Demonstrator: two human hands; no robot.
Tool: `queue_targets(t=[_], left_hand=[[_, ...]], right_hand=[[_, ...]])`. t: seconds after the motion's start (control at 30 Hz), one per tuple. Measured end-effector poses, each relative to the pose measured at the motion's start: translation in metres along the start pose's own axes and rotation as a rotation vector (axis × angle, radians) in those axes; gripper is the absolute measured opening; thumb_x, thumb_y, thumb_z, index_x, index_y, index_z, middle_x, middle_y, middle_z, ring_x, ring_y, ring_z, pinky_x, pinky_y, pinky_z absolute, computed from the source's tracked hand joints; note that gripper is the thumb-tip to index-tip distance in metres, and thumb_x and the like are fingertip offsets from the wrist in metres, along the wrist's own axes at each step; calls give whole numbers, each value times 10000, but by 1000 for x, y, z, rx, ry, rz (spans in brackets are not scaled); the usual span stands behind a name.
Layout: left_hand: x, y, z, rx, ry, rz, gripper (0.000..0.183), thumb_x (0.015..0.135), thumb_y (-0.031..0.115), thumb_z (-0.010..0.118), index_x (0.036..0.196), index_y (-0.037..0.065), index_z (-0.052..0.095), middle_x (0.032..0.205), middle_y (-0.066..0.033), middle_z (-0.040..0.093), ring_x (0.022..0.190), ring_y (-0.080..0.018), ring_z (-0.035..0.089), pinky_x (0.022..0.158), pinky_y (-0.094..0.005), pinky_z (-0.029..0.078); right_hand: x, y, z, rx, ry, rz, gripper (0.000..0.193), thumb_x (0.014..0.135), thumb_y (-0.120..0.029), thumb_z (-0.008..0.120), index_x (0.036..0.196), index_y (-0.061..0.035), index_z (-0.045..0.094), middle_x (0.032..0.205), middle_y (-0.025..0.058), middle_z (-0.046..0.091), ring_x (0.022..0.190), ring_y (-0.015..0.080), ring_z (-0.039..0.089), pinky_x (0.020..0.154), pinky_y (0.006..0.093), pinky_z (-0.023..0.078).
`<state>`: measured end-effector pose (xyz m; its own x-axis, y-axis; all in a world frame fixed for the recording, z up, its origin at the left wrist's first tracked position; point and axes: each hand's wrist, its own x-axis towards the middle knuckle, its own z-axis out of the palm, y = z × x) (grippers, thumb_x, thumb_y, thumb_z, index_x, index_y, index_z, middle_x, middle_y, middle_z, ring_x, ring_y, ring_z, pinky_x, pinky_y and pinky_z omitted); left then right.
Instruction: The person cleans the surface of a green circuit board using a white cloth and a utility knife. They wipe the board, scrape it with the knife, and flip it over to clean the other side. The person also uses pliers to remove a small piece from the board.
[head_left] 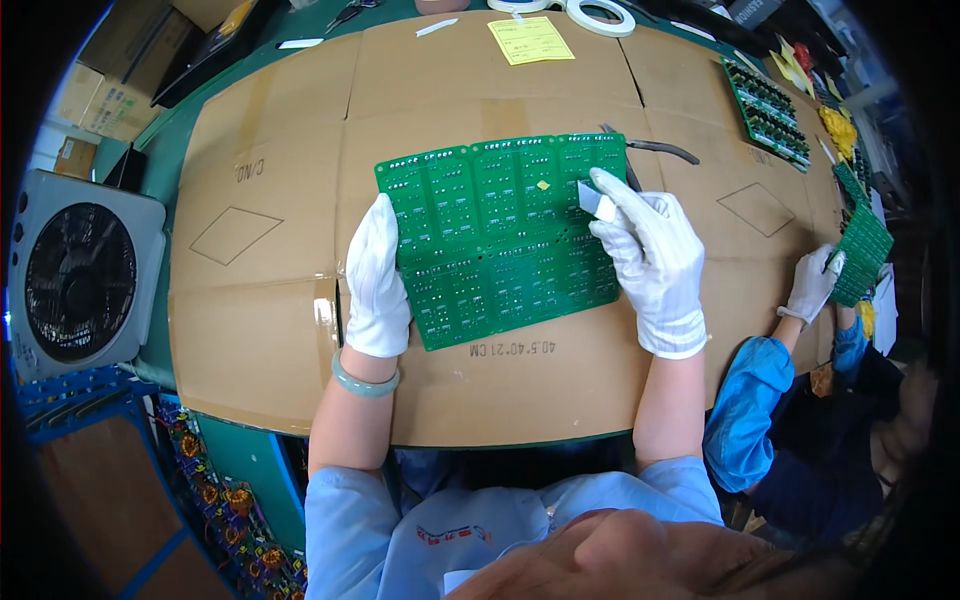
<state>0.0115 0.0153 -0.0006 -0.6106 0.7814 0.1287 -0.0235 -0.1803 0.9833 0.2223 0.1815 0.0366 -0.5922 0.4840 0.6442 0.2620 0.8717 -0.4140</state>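
A large green circuit board [505, 270] is tilted above the cardboard, its side with rows of solder points facing up. My left hand [376, 285], in a white glove, grips the board's left edge, thumb on its face. Over the upper right part of the board, my gloved right hand [655, 250] pinches a small flat white-and-grey piece [594, 201] between thumb and fingers; its exact kind is unclear. A small yellow mark [544, 185] shows on the board near it. Partly hidden behind the board's upper right corner lies a dark-handled hand tool [664, 151], perhaps pliers.
Flattened cardboard [270, 310] covers the table. A fan [85, 270] stands at left. Tape rolls [600, 16] and a yellow paper slip [531, 40] lie at the back. A populated board [766, 113] rests far right, near a co-worker's gloved hand [811, 282] holding another green board [862, 250].
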Motion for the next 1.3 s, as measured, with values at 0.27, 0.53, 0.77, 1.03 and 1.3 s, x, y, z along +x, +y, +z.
queue_targets(t=[0.27,0.53,0.77,1.03,1.3], left_hand=[[-5,23,16,-266,35,-80,376,1049,315,391,1157,10,582,1027,-62,651,881,-107,623,761,-255,515],[-15,25,15,-211,5,-51,413,1062,319,307,1243,32,542,1130,-84,636,967,-163,646,814,-314,551],[-17,27,18,-239,45,-63,404,1058,313,322,1255,39,544,1151,-90,635,981,-174,649,827,-328,553],[-17,25,16,-199,53,-35,385,1052,322,355,1228,40,549,1118,-79,642,948,-163,647,804,-317,547],[-18,30,20,-244,19,-20,449,1046,315,385,1287,-38,525,1207,-104,623,1073,-157,589,937,-297,453]], right_hand=[[2,-15,-6,-64,-177,-27,438,820,-95,700,1254,-116,647,771,60,650,662,231,598,615,317,493],[1,-10,2,-75,-119,-132,420,853,-123,674,1271,-107,631,662,26,572,529,165,511,516,312,403],[2,-18,-2,-8,-138,-69,417,829,-83,694,1243,-80,645,763,58,640,608,198,572,581,312,467],[0,-12,3,23,-84,-125,426,849,-105,674,1273,-98,625,779,9,657,582,157,540,550,303,422],[4,-18,-3,19,-158,-99,367,831,-21,666,1198,-45,661,900,78,704,661,215,597,640,319,509]])
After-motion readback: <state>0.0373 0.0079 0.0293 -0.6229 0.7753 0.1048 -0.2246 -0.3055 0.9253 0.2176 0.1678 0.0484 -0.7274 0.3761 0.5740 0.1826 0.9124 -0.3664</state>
